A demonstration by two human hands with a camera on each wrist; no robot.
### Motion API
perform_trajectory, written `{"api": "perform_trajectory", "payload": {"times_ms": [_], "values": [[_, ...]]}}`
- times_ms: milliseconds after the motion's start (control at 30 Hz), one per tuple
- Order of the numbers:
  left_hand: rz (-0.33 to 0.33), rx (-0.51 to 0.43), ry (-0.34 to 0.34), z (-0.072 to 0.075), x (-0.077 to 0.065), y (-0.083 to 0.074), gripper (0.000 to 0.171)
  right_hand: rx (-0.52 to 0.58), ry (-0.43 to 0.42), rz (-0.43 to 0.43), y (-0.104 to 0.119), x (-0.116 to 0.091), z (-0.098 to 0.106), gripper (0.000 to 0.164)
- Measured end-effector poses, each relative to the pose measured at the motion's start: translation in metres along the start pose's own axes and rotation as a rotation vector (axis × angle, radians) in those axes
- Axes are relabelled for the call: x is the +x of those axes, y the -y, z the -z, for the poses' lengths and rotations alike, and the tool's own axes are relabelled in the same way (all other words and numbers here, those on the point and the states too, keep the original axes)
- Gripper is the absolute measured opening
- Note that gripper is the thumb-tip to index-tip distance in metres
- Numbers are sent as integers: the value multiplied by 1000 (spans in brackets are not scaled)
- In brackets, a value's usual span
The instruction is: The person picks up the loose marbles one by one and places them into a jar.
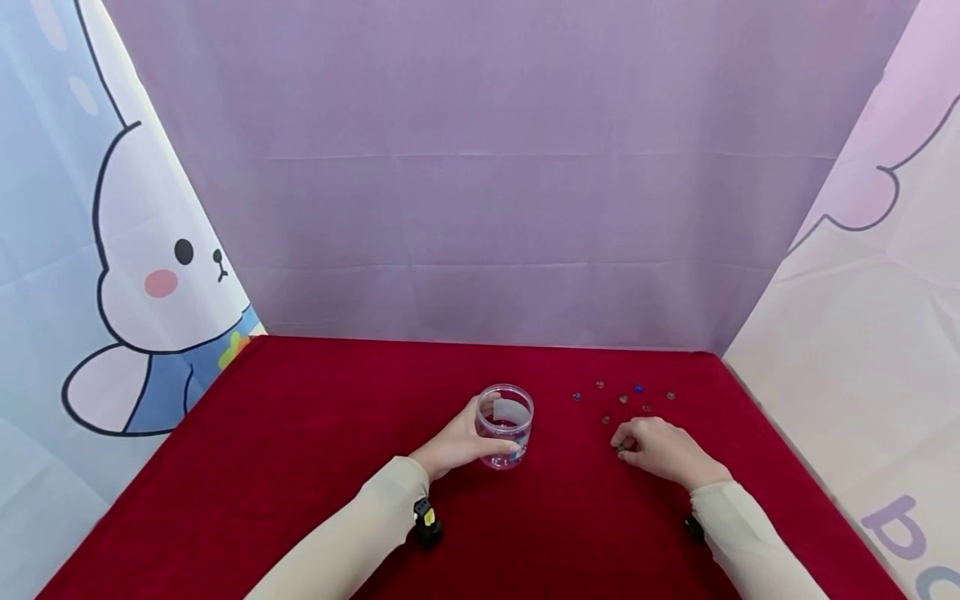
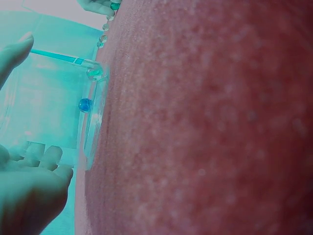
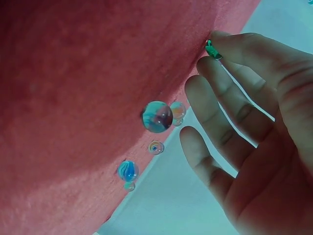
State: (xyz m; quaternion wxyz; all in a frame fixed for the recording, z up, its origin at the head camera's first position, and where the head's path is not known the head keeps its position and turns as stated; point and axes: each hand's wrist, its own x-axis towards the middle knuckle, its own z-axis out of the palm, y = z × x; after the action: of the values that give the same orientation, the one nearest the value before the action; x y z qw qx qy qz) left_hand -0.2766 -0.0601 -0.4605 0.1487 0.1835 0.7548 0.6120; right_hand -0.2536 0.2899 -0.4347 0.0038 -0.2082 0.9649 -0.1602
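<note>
My left hand (image 1: 454,443) grips a clear plastic jar (image 1: 507,432) around its side, thumb and fingers on opposite walls. The jar stands upright with its mouth uncovered. In the left wrist view, a blue marble (image 2: 84,105) and a greenish marble (image 2: 94,73) show through the wall near the jar's base. To the right, my right hand (image 1: 663,450) pinches a green marble (image 3: 212,50) between thumb and index fingertips, low over the cloth. Its other fingers are spread loosely.
Several loose glass marbles lie scattered beyond the right hand, among them a blue marble (image 1: 639,388) and a clear marble (image 1: 671,395). A red cloth (image 1: 300,467) covers the table. A purple curtain (image 1: 480,208) hangs behind, with printed sheets on both sides.
</note>
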Motion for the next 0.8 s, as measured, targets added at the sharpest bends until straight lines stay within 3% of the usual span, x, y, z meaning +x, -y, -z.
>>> {"api": "perform_trajectory", "payload": {"times_ms": [267,800], "values": [[-2,-1,0,0,0,-1,93,2,-14,18,2,0,3,14],[10,8,1,-1,-1,2,94,-62,-175,133,13,6,2,16]]}}
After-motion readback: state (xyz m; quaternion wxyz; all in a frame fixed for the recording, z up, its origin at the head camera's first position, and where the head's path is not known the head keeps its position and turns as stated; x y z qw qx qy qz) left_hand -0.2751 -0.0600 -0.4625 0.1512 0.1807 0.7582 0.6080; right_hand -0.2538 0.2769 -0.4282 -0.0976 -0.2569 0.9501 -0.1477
